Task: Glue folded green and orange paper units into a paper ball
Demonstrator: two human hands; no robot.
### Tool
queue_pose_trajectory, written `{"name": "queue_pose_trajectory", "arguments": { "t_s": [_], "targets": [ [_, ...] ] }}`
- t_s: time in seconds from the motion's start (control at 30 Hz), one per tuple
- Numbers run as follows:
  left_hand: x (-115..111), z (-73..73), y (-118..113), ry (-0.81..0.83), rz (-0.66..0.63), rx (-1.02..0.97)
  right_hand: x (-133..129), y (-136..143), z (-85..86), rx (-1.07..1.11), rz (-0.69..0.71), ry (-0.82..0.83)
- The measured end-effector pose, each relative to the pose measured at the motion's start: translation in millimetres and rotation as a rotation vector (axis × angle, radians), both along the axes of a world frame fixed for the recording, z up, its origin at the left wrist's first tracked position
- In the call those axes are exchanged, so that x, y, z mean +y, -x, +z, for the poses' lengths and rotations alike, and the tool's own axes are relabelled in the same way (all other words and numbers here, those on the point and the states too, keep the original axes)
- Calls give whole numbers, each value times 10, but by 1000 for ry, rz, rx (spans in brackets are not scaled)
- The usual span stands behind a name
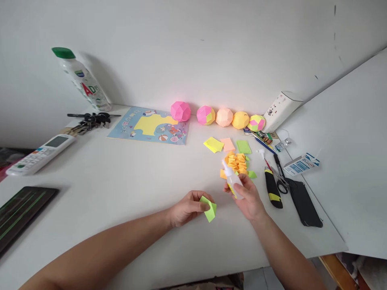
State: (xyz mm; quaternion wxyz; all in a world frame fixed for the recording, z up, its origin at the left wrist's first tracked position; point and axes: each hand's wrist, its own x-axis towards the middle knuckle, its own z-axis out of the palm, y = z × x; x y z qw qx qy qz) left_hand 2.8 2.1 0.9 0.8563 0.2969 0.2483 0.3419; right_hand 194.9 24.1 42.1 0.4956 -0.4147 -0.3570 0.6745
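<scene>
— While the left hand (189, 207) rests low on the white bench (121, 181), what is it pinching?
— A folded green paper piece (209, 209), its grip closed on it between thumb and fingertips. The piece sticks out at about three o'clock from the hand, just above the bench.
— And the right hand (248, 197)?
— Its grip is wrapped around a small glue bottle (232, 181), nozzle tilted up toward eleven o'clock. The bottle stands just beside the green piece, not touching it.
— What lies past the bottle?
— At twelve o'clock from it, a heap of orange folded papers (237, 162), with loose yellow, peach and green sheets beyond. Farther still, five paper balls (223, 117) line the wall.
— Anything at three o'clock?
— A yellow-and-black utility knife (273, 188), scissors (281, 177) and a dark phone (305, 203), close together. Far off at nine o'clock sits a remote control (40, 155), with keys (90, 119) behind it.
</scene>
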Motion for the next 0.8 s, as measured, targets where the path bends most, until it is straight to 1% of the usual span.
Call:
{"name": "queue_pose_trajectory", "arguments": {
  "t_s": [0.1,0.17,0.23,0.33,0.37,0.5,0.6,0.7,0.73,0.8],
  "targets": [
    [-10,-8,-4,-2,2,-8,6,35,-162,-83,43,26],
    [-10,-13,-5,10,8,-11,12,61,-263,-157,92,0],
    [-6,-11,-7,18,7,-9,31,97,-343,-220,115,-86],
    [-7,7,-9,10,-5,-4,92,169,-438,-315,83,-265],
    [-10,14,-10,7,-6,-4,117,193,-467,-338,77,-301],
    [-24,21,-20,14,10,-15,159,253,-559,-372,113,-346],
    [-23,4,-33,27,13,-20,103,223,-563,-478,139,-419],
    [-22,1,-43,27,26,-24,36,106,-486,-704,142,-579],
    [-23,5,-44,30,27,-21,26,49,-443,-804,118,-657],
    [-26,18,-45,31,27,-11,33,-78,-344,-1000,-16,-824]
  ]
}}
